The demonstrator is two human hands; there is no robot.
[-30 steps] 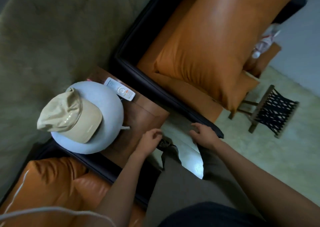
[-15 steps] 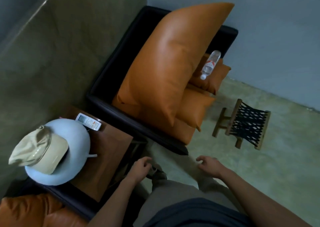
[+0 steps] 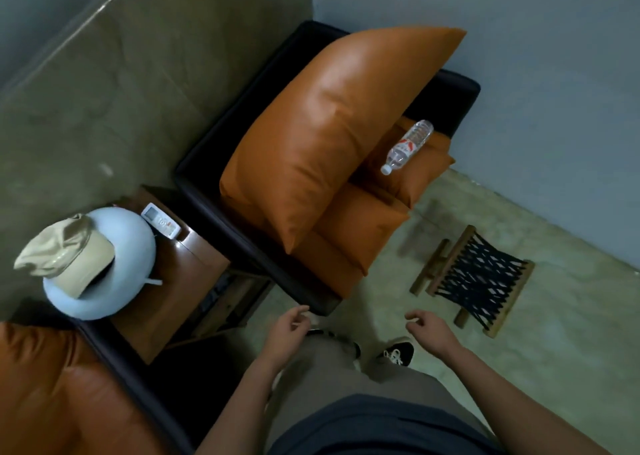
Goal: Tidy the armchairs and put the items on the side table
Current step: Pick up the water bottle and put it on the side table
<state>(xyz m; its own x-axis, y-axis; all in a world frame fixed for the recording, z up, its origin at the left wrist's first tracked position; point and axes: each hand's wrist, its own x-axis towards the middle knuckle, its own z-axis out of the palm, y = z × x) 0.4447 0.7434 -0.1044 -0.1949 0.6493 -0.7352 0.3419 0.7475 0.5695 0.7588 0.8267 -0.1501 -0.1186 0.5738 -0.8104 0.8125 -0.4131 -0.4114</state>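
Observation:
A wooden side table (image 3: 194, 267) stands between two armchairs. On it lie a pale blue neck pillow (image 3: 128, 246), a beige cap (image 3: 69, 253) resting on the pillow, and a white remote (image 3: 160, 220). The far armchair (image 3: 214, 149) has a black frame, a big orange cushion (image 3: 329, 125) lying across it, and a clear water bottle (image 3: 408, 146) on its side on a small orange cushion. My left hand (image 3: 287, 330) and my right hand (image 3: 429, 328) hover empty above the floor in front of that chair, fingers loosely curled.
A low wooden stool with a black woven seat (image 3: 474, 278) stands on the floor at right. The near armchair's orange cushion (image 3: 52, 392) fills the lower left. Grey walls close the corner behind. My shoes (image 3: 398, 352) are on the pale floor.
The view has lifted from the side table toward the far armchair, revealing the bottle. Both hands have moved away from my lap and spread apart, empty.

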